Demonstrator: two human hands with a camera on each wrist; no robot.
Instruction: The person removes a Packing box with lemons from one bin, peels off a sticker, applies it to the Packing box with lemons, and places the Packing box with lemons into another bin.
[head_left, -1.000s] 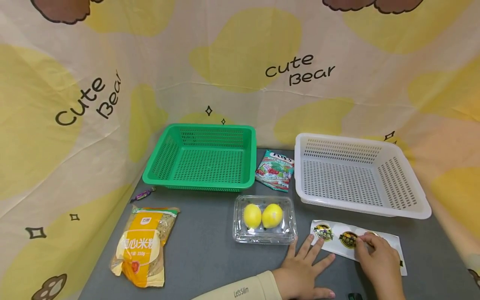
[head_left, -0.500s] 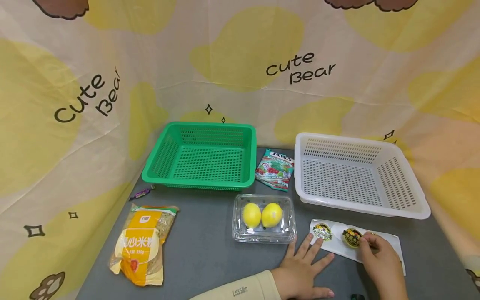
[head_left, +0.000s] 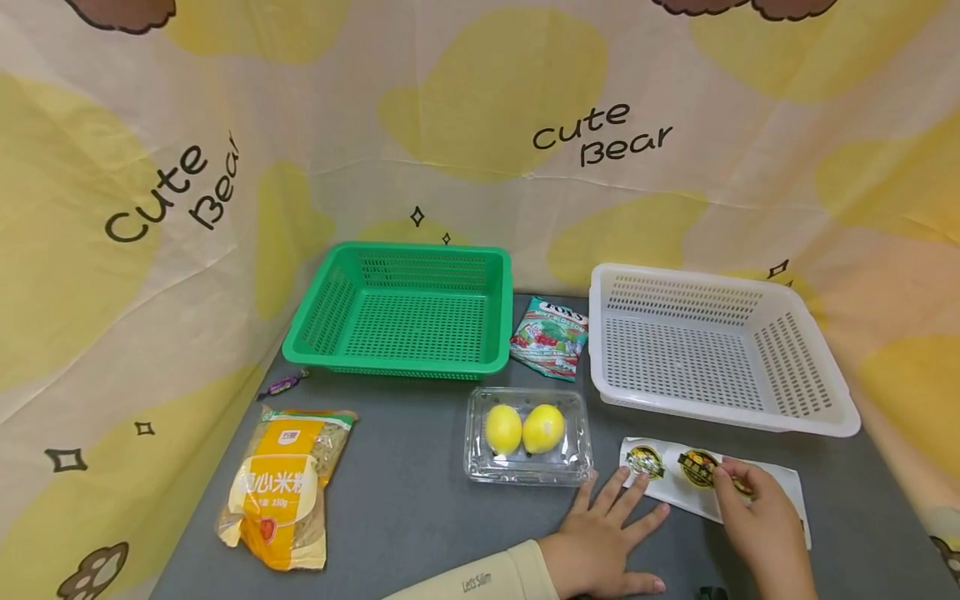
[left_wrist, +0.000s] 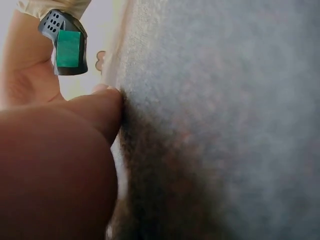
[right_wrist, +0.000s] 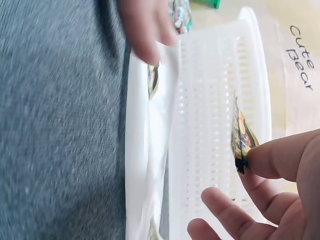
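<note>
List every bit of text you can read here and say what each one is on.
"Cute Bear": printed twice on the cloth backdrop.
"MINT BLOSSOM": on the green candy bag, under a partly legible "FOX'S".
"Let's Slim": on the sleeve.
"心米": on the yellow bag, with neighboring characters unclear; below, a weight ending in "50g", first digit unclear.
Too small or blurred: the stickers on the white strip and the purple wrapper.
</note>
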